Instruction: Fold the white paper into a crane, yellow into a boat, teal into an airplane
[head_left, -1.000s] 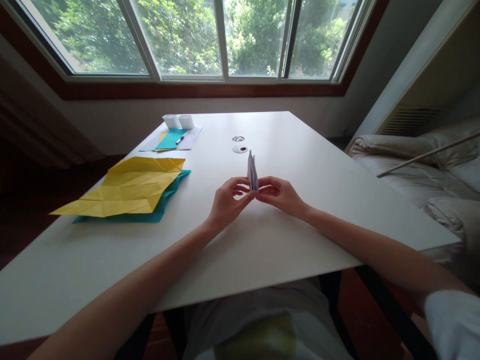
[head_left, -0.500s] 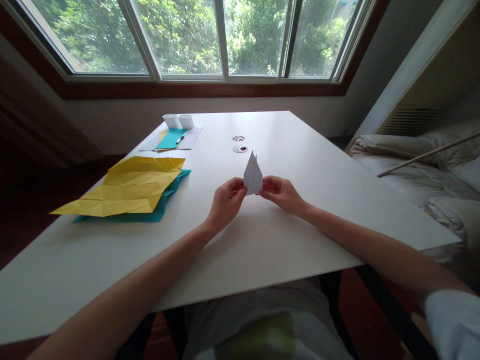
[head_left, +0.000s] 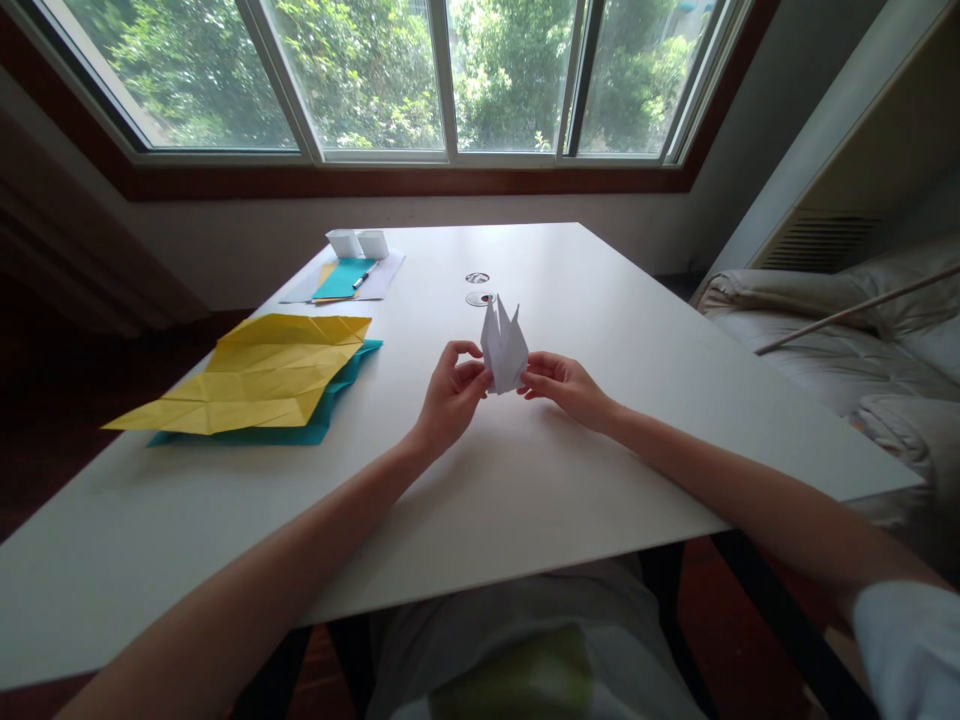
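A small white folded paper (head_left: 505, 350) with several upright points stands between my hands, above the middle of the white table (head_left: 480, 520). My left hand (head_left: 452, 390) pinches its lower left edge between thumb and fingers, the index finger curled and lifted. On the other side, my right hand (head_left: 562, 385) grips the lower right edge, with its fingertips partly behind the paper. The folded layers have spread apart at the top, so separate spikes show. How the fold looks underneath is hidden.
To the left lies a creased yellow sheet (head_left: 277, 370) over a teal sheet (head_left: 330, 415). Farther back are small teal paper (head_left: 345, 278), a pen (head_left: 364, 275) and white paper boxes (head_left: 373, 243). Two round flat pieces (head_left: 477, 278) lie beyond my hands. A window spans the far wall.
The folded paper has turned and its layers have opened, showing several points instead of a nearly flat shape. My left index finger has lifted off it.
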